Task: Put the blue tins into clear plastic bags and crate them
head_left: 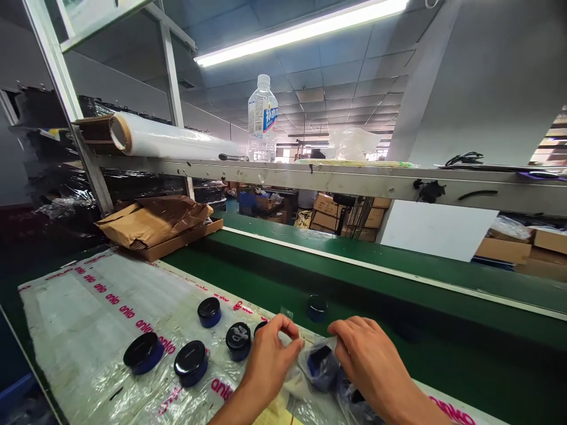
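Smooth, glossy-topped round pieces [191, 361] sit on wrinkled, shiny plastic sheeting [80, 330]; by its far edge, a bag [325, 378] seems thin, crinkled plastic.

— What is touched by the right hand [370, 357]?
— A clear bag [325, 381]; a dark blue piece [319, 358] is seen through it. Whether it is gripped cannot be told.
— And the left hand [273, 354]?
— It is held just beside the bag, thumb and forefinger curled towards each other.
— What is carried by the printed sheet [84, 319]?
— Four round black-topped pieces [191, 358], fully seen; a fifth is partly hidden by the left hand. Another round piece [317, 307] is seen beyond, on the green tabletop [270, 265].
— And by the shelf [336, 177]?
— A bottle [263, 127] and a white roll [172, 139].
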The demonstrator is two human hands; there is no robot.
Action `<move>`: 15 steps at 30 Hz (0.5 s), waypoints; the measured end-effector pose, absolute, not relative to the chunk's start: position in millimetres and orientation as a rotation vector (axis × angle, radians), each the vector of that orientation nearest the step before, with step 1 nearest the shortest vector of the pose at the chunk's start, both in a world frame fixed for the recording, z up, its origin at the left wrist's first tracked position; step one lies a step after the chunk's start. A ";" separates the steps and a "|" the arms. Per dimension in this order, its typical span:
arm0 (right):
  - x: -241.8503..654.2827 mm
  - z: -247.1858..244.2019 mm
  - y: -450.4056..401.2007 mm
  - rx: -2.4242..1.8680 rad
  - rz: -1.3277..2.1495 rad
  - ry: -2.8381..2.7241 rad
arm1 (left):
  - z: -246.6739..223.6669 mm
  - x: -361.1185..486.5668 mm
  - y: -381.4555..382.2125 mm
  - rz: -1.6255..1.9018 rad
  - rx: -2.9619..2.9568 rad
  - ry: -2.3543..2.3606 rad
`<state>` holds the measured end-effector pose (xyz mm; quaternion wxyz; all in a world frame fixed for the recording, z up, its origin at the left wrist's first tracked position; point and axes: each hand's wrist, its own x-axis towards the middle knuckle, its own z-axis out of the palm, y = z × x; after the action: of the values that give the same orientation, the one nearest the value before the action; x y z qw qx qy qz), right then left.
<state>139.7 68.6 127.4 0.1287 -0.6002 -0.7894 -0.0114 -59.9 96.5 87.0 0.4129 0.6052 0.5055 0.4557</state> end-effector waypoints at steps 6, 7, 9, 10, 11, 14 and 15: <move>115.3 141.8 57.0 -1.600 0.476 -1.991 | 106.8 -76.5 87.9 1.336 1.367 1.129; 106.3 141.9 54.7 -1.554 0.604 -1.969 | 109.5 -78.0 85.9 1.354 1.358 1.111; 87.9 139.3 51.3 -1.470 0.724 -2.010 | 113.0 -80.6 82.4 1.388 1.346 1.084; 80.0 137.1 50.7 -1.438 0.731 -2.037 | 113.7 -82.2 81.0 1.408 1.337 1.077; 73.8 134.6 50.9 -1.407 0.735 -2.051 | 113.9 -84.1 80.0 1.429 1.322 1.074; 65.9 127.6 56.7 -1.323 0.855 -1.972 | 112.4 -92.5 78.5 1.488 1.255 1.078; 66.0 125.6 59.9 -1.296 0.912 -1.922 | 111.4 -96.1 78.2 1.497 1.233 1.076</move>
<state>66.0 59.9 125.6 0.3196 -0.4929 -0.7311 0.3469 -96.1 78.2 111.4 0.4455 0.4977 0.4344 0.6042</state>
